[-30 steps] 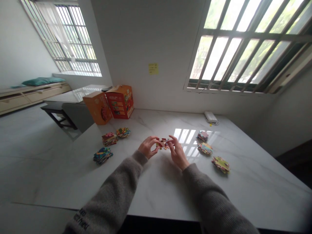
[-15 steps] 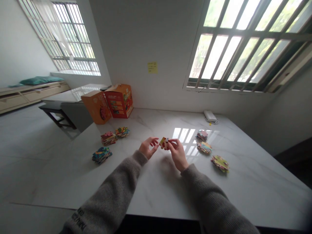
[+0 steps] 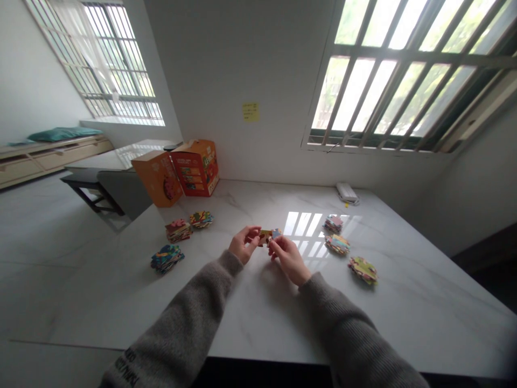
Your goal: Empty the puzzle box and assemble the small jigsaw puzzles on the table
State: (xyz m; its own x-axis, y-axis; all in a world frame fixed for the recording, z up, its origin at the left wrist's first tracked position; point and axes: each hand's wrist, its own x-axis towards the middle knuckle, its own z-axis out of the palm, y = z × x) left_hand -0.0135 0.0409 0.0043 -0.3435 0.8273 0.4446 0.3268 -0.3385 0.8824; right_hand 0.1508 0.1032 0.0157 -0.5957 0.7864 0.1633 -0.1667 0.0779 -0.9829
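Above the middle of the white table, a small jigsaw puzzle piece (image 3: 265,235) in yellow and dark red is held between both hands, with a bluish part at its right end. Whether it is one piece or more, I cannot tell. My left hand (image 3: 244,243) pinches its left edge between thumb and fingers. My right hand (image 3: 290,260) is closed at its lower right side, fingertips pressed against it and partly covering it.
Stacked puzzle pieces lie left: a blue stack (image 3: 167,258), a red stack (image 3: 178,230), a yellow stack (image 3: 201,219). Right are a pink stack (image 3: 333,222), an orange stack (image 3: 337,244), a green stack (image 3: 363,270). Orange boxes (image 3: 196,168) and a white device (image 3: 347,192) stand behind.
My left hand has closed on the left edge of the puzzle piece. My right fingers have shifted down along its right side, and the piece has turned to lie more level.
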